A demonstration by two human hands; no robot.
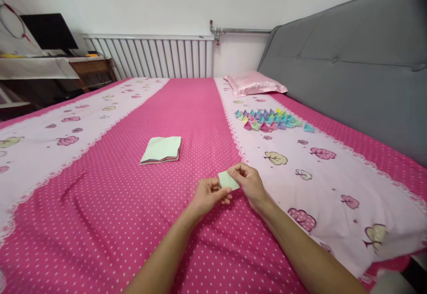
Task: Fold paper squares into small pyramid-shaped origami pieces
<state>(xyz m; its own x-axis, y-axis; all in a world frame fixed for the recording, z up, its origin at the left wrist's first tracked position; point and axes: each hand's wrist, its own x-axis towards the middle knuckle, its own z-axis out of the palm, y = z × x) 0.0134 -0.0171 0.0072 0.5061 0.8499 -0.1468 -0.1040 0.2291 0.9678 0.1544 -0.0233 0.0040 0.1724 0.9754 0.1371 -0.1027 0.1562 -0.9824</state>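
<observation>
A small pale green piece of paper (228, 181), squarish in outline, is held between both hands above the pink dotted bedsheet (140, 223). My left hand (212, 193) grips its lower left side, thumb on top and fingers curled beneath. At the upper right edge, my right hand (247, 181) pinches the paper between thumb and fingers. The fingers partly cover its edges, so I cannot tell how many layers it has. A stack of larger paper sheets (162, 149), pale green on top, lies on the bed to the left and beyond my hands.
Several folded paper pieces (271, 119) in many colours stand grouped on the right of the bed. Behind them lies a pink pillow (255, 83). A grey headboard (347, 58) borders the right side, a radiator (150, 56) the far wall. A desk with a monitor (50, 32) stands left.
</observation>
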